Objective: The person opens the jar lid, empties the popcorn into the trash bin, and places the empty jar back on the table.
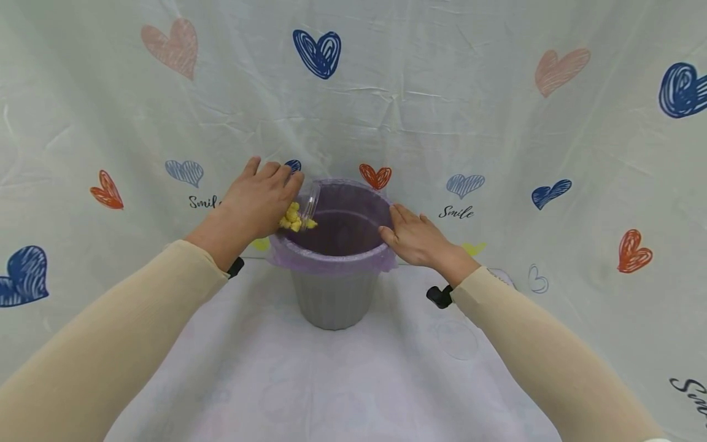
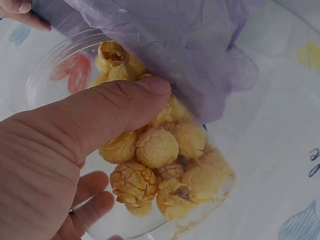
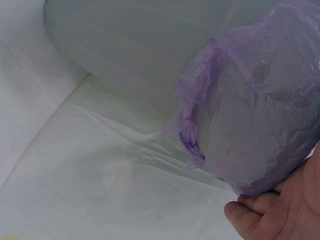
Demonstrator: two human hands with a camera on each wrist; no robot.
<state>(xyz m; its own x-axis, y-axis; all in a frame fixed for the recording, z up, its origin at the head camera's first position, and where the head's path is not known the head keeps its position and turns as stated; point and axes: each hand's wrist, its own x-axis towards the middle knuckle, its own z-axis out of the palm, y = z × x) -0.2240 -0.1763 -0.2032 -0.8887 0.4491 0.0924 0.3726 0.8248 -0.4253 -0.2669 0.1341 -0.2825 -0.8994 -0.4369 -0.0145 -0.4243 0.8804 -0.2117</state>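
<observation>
My left hand [image 1: 255, 199] grips a clear plastic jar [image 1: 312, 202] and holds it tilted at the left side of the trash bin's rim. Yellow popcorn [image 1: 291, 216] lies in the jar, with some at its mouth. In the left wrist view, the thumb [image 2: 120, 107] presses across the jar and round popcorn pieces [image 2: 157, 147] show through the wall. A grey trash bin [image 1: 334, 301] stands upright, lined with a purple plastic bag [image 1: 331, 264] folded over its rim. My right hand [image 1: 417, 238] rests at the rim's right side, fingers extended against the bag.
The bin stands on a white cloth [image 1: 331, 380], close to a pale backdrop [image 1: 420, 123] printed with hearts and "Smile" lettering. Loose edges of the bag [image 3: 192, 125] hang outside the bin in the right wrist view.
</observation>
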